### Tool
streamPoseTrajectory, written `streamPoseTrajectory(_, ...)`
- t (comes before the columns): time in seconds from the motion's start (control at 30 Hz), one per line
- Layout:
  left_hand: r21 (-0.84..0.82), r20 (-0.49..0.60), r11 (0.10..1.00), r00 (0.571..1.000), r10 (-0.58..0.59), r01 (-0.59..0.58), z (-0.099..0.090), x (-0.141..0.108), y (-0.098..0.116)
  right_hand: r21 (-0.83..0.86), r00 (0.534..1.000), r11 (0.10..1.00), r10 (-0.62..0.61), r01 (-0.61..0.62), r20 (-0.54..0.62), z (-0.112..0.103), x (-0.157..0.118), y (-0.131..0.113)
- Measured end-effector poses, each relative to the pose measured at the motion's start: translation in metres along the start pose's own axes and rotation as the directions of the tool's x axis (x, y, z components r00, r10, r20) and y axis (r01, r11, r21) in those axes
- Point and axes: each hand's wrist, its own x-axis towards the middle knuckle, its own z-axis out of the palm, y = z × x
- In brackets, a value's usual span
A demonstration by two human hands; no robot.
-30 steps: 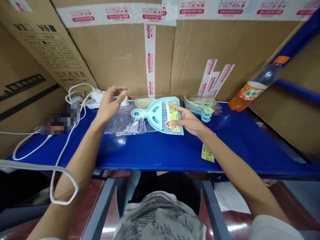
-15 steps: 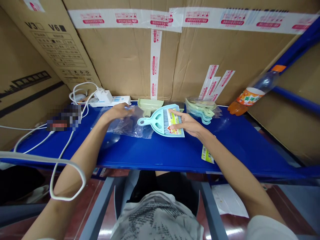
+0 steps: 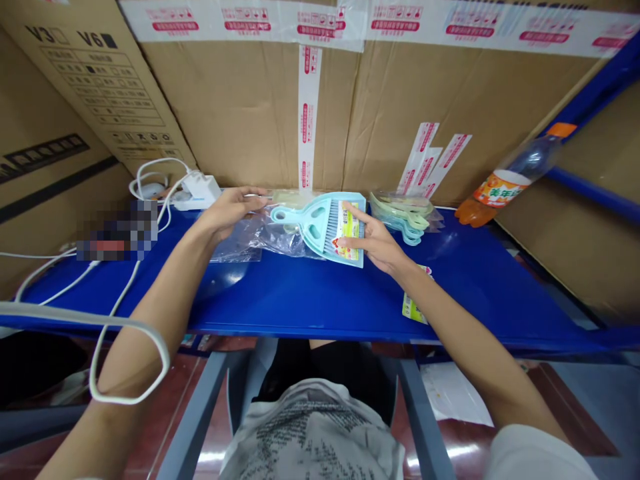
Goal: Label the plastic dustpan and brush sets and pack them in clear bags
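My right hand [image 3: 381,245] grips a light-blue dustpan [image 3: 311,225] by its wide end, thumb and fingers over a yellow-and-white label card [image 3: 353,230]. A small brush with blue-grey bristles [image 3: 331,230] lies nested in the pan, whose handle points left. My left hand [image 3: 233,212] pinches the edge of a clear plastic bag [image 3: 280,239], its fingertips just left of the dustpan's handle. The crinkled bag spreads on the table, partly beneath the dustpan. Behind it, a pale green dustpan [image 3: 293,199] is mostly covered by the bag.
Bagged green and blue dustpans [image 3: 403,217] lie at the back right. An orange drink bottle [image 3: 510,180] leans at the right. Another label card [image 3: 414,308] rests near my right forearm. White cables [image 3: 165,217] and a charger [image 3: 203,191] occupy the left; cardboard [image 3: 240,113] walls the back.
My left hand has closed its fingers on the plastic bag and drawn its edge up and right, over the green dustpan. The blue dustpan has shifted slightly up and left.
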Motion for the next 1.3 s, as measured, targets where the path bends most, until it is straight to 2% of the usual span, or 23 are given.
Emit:
streamPoseTrajectory(0.1, -0.098, -0.004, 0.995, 1.000, -0.016, 0.016, 0.004, -0.002, 0.001, -0.017, 0.999, 0.999, -0.046, 0.046, -0.018, 0.000, -0.002, -0.004)
streamPoseTrajectory(0.23, -0.159, 0.024, 0.986, 0.998, 0.052, -0.048, 0.015, -0.008, 0.001, -0.077, 0.997, 0.997, 0.029, -0.024, 0.065, -0.003, -0.003, -0.005)
streamPoseTrajectory(0.43, -0.247, 0.164, 0.969, 0.984, 0.066, -0.023, 0.038, -0.014, -0.005, -0.058, 0.997, 0.996, -0.071, 0.073, 0.034, 0.000, -0.003, 0.000)
streamPoseTrajectory(0.53, -0.242, 0.196, 0.969, 0.976, 0.091, -0.041, 0.048, -0.016, -0.010, -0.078, 0.997, 0.996, -0.047, 0.052, 0.066, 0.001, -0.002, 0.003)
streamPoseTrajectory(0.63, -0.243, 0.162, 0.968, 0.981, 0.110, -0.069, 0.052, -0.015, -0.013, -0.074, 0.997, 0.996, -0.040, 0.045, 0.065, -0.001, -0.001, 0.005)
streamPoseTrajectory(0.77, -0.342, 0.088, 0.937, 0.991, 0.102, -0.066, 0.050, -0.014, -0.013, -0.073, 0.992, 0.990, -0.121, 0.118, -0.034, -0.002, 0.002, 0.008)
streamPoseTrajectory(0.87, -0.329, 0.040, 0.942, 0.995, 0.089, -0.071, 0.048, -0.012, -0.012, -0.070, 0.984, 0.986, -0.158, 0.153, -0.087, -0.003, 0.003, 0.009)
streamPoseTrajectory(1.0, -0.288, -0.134, 0.949, 0.986, 0.095, -0.130, 0.045, -0.007, -0.015, -0.061, 0.981, 0.985, -0.168, 0.162, -0.096, -0.004, 0.005, 0.010)
streamPoseTrajectory(1.07, -0.278, -0.184, 0.947, 0.977, 0.111, -0.160, 0.044, -0.005, -0.017, -0.066, 0.982, 0.985, -0.166, 0.160, -0.094, -0.005, 0.005, 0.011)
streamPoseTrajectory(1.2, -0.317, -0.132, 0.931, 0.981, 0.142, -0.178, 0.044, -0.006, -0.017, -0.091, 0.983, 0.984, -0.159, 0.152, -0.086, -0.005, 0.005, 0.011)
streamPoseTrajectory(1.3, -0.344, -0.065, 0.930, 0.992, 0.110, -0.126, 0.048, -0.010, -0.015, -0.119, 0.985, 0.981, -0.159, 0.150, -0.066, -0.006, 0.004, 0.010)
